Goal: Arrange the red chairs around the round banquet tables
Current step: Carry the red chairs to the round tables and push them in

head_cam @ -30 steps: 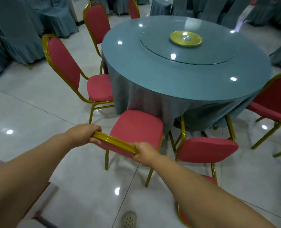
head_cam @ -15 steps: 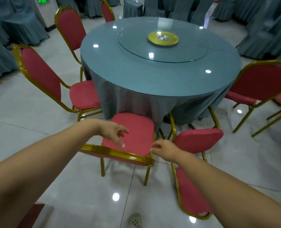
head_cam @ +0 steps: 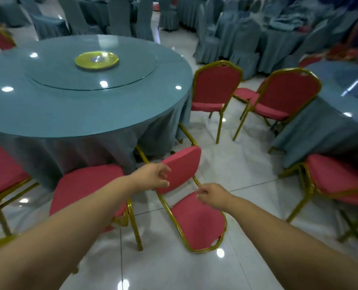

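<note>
You stood at a round table [head_cam: 86,114] draped in blue-grey cloth, both bare arms stretched toward a red chair [head_cam: 195,218] lying tipped on its back on the floor, its seat raised toward the table. Your left hand [head_cam: 155,176] hovered at the seat's edge, fingers loosely curled, perhaps touching it but gripping nothing. Your right hand [head_cam: 212,197] hung over the backrest, fingers lightly curled, empty. To right it cleanly, you would likely want one hand on the gold frame near the backrest top, lifting steadily. An upright chair [head_cam: 86,185] stood just left. No containers appeared; only a yellow disc [head_cam: 97,60] sat on the table.
</note>
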{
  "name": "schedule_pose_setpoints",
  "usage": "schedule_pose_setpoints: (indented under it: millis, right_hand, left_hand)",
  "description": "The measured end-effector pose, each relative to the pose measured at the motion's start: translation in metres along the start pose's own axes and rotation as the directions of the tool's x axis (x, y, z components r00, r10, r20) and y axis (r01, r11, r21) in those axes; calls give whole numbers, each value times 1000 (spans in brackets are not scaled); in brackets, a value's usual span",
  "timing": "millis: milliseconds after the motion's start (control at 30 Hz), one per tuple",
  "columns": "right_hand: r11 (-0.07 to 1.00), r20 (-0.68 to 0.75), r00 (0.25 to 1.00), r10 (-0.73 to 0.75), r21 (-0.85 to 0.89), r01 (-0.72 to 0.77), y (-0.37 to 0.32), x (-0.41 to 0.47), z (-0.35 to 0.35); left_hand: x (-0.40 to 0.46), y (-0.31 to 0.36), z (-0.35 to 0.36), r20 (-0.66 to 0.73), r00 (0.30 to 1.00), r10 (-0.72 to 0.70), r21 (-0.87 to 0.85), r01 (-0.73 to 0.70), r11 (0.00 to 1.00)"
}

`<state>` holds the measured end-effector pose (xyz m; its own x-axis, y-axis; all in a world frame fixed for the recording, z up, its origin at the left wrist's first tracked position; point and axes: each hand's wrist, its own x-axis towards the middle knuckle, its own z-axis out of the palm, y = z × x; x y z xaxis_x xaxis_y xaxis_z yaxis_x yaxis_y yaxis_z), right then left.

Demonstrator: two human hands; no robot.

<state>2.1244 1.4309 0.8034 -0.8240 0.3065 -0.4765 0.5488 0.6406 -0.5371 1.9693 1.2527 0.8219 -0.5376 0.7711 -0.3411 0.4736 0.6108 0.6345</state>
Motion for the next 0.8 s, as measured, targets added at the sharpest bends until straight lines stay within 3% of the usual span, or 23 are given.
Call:
schedule_pose_setpoints:
  millis: [233, 467, 667, 800]
  right_hand:
    - [987, -10, 993, 114, 117, -112, 138, -26, -60]
    - [987, 72, 988, 137, 72, -142, 257, -18, -109]
    - [988, 160, 979, 129, 66, -141, 299, 10, -129]
    - [991, 190, 976, 102, 60, -115, 305, 38, -133]
  left_hand:
    - [58, 93, 105, 41, 998, -42, -43, 44, 998]
    - [114, 151, 207, 45, 990, -135, -138, 140, 980]
    - [115, 148, 254, 81, 945, -316, -162, 325, 932]
    - [136, 133, 244, 9, 898, -440, -170, 435, 884]
